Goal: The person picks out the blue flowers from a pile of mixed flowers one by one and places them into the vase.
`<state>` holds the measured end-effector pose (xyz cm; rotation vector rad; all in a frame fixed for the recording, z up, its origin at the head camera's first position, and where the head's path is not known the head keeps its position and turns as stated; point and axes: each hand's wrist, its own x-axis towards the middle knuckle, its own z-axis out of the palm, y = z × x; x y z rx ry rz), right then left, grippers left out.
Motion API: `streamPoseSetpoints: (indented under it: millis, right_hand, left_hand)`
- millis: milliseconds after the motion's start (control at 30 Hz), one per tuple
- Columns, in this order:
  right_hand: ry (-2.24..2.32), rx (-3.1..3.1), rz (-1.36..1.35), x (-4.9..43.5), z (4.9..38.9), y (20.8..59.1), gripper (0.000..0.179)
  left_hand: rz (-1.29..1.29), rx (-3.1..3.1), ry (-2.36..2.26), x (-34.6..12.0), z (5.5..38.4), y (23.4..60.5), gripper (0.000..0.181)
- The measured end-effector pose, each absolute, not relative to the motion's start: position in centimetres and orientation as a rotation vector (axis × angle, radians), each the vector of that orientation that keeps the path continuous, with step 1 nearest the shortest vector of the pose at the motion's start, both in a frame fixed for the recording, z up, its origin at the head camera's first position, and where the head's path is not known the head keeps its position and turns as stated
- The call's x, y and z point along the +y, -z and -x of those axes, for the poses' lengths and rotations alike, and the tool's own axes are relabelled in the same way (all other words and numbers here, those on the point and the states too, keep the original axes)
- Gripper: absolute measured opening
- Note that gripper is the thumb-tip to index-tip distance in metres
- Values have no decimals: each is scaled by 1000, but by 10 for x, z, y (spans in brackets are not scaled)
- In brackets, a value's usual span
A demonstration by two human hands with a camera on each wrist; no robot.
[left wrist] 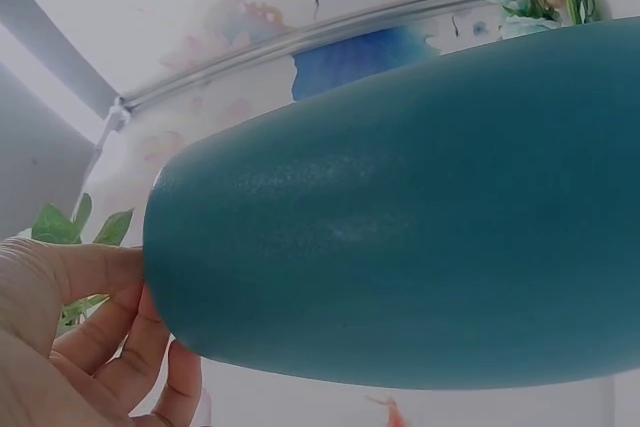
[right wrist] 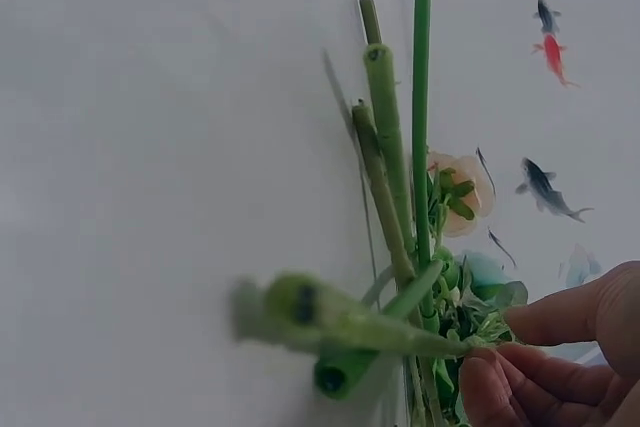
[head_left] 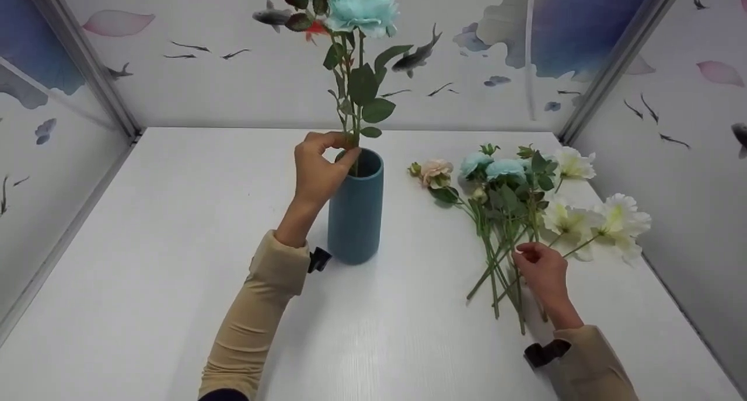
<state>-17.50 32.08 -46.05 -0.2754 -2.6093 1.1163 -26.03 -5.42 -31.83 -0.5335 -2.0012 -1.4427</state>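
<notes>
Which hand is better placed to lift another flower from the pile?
Probably the right hand: it already pinches a stem among the lying flowers. The left hand is occupied, holding other stems at the vase's mouth.

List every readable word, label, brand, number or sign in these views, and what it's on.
None: no readable text in any view.
Blue-green vase: no label on the sides shown.
Back wall: painted fish and petals, no lettering seen.
Black wrist devices: too small and dark to tell.
</notes>
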Motion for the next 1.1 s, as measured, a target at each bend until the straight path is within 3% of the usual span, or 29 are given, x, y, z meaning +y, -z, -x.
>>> streamPoseSetpoints:
  millis: [1100]
  right_hand:
    - [-1071, -2857, 203, 323, 179, 455, 21]
  left_hand:
    - [543, -2361, 1147, -59, 252, 313, 11]
